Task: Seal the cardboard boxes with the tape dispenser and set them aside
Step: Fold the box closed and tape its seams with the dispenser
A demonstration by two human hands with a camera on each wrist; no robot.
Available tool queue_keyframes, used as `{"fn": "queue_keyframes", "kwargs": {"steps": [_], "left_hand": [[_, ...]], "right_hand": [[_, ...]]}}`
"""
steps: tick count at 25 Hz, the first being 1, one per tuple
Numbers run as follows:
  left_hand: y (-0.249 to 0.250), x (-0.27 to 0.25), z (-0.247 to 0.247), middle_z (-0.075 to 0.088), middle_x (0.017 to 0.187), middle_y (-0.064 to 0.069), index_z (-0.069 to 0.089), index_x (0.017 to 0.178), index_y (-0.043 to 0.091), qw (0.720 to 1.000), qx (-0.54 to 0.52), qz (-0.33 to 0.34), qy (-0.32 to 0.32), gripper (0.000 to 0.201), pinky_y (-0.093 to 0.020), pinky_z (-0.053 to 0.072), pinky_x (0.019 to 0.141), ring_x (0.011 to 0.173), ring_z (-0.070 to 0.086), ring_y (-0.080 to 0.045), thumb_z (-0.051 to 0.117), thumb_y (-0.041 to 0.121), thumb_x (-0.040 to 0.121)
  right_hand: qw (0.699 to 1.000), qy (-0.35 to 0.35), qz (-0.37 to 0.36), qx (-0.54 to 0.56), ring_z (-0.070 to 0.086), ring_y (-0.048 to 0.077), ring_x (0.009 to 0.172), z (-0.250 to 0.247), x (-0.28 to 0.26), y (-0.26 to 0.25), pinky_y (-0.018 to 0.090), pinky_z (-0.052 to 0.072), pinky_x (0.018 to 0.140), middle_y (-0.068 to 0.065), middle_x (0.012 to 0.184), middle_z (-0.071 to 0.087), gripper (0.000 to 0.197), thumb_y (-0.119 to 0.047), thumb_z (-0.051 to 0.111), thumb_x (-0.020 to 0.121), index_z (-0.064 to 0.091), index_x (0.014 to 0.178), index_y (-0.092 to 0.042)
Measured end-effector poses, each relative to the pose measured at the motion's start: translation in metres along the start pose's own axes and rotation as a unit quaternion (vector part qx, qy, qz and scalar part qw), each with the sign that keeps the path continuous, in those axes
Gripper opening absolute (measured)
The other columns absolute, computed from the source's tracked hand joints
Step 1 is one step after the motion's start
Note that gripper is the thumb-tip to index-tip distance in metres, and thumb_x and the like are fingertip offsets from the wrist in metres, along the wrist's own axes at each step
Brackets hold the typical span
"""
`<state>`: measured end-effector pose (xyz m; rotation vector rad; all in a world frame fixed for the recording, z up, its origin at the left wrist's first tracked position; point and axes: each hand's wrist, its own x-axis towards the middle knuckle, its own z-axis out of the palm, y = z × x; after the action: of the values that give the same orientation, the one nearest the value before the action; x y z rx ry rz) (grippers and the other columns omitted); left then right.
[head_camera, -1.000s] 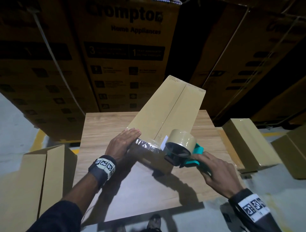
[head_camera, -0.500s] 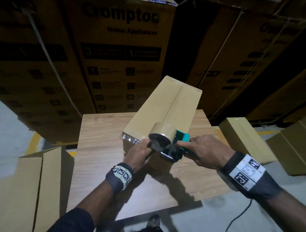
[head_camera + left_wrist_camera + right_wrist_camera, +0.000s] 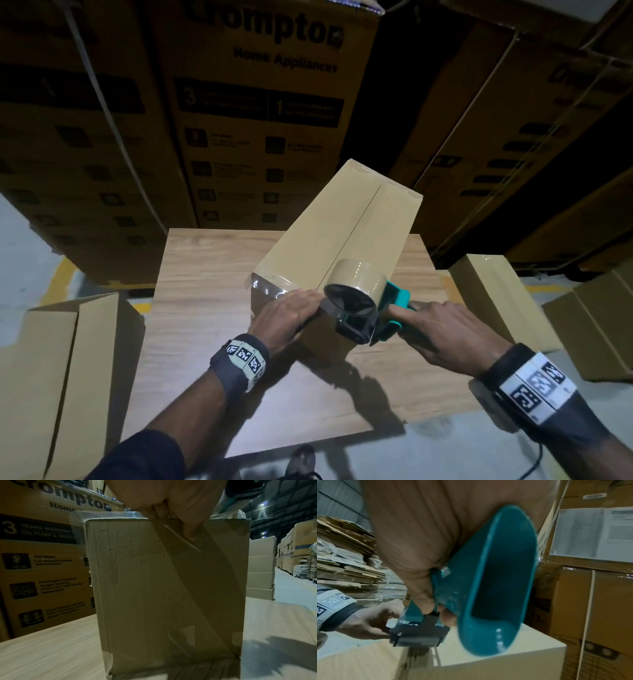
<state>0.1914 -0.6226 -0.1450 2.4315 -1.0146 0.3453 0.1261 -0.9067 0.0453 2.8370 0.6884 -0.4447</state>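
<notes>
Box (image 3: pixel 335 240) stands on tabletop (image 3: pixel 205 274), centre to far right, its long axis running from near-centre toward the far right corner. Tape dispenser (image 3: pixel 363 301) sits at box's near top edge, on the centre seam. Left hand (image 3: pixel 284 318) lies on that near edge, just left of dispenser; right hand (image 3: pixel 442 335) behind dispenser, over the tabletop's right side. Stacked cartons (image 3: pixel 260 113) beyond far edge. Open box (image 3: pixel 61 359) on floor off left edge; another box (image 3: pixel 493 294) off right edge.
</notes>
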Motion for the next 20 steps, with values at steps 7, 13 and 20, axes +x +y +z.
{"fn": "queue_keyframes", "kwargs": {"steps": [7,13,20], "left_hand": [[-0.002,0.0,0.006,0.064,0.14,-0.006,0.062,0.139,0.016,0.999,-0.016,0.022,0.022,0.079,-0.043,0.039,0.114,0.129,0.062,-0.021,0.089,-0.006,0.067],[-0.004,-0.001,0.006,0.062,0.142,-0.006,0.061,0.141,0.016,0.999,-0.026,0.025,0.019,0.083,-0.041,0.037,0.117,0.132,0.059,-0.02,0.084,-0.013,0.067],[0.002,-0.006,0.007,0.055,0.15,-0.004,0.052,0.148,0.021,0.999,-0.017,0.006,0.026,0.055,-0.049,0.043,0.115,0.139,0.052,-0.02,0.064,0.013,0.095]], "right_hand": [[0.999,-0.02,0.028,0.03,0.054,0.012,0.065,0.009,-0.032,0.014,0.026,0.052,0.058,-0.012,0.101,0.053,0.04,-0.047,0.04,0.103,0.021,0.137,-0.055],[0.997,-0.038,0.062,0.029,0.053,0.011,0.06,0.022,-0.061,0.032,0.029,0.053,0.051,-0.013,0.099,0.058,0.04,-0.046,0.046,0.098,0.029,0.133,-0.055],[0.998,-0.044,0.05,0.022,0.053,0.008,0.062,0.041,-0.052,0.023,0.023,0.052,0.056,-0.009,0.104,0.059,0.034,-0.048,0.039,0.103,0.023,0.133,-0.055]]}}
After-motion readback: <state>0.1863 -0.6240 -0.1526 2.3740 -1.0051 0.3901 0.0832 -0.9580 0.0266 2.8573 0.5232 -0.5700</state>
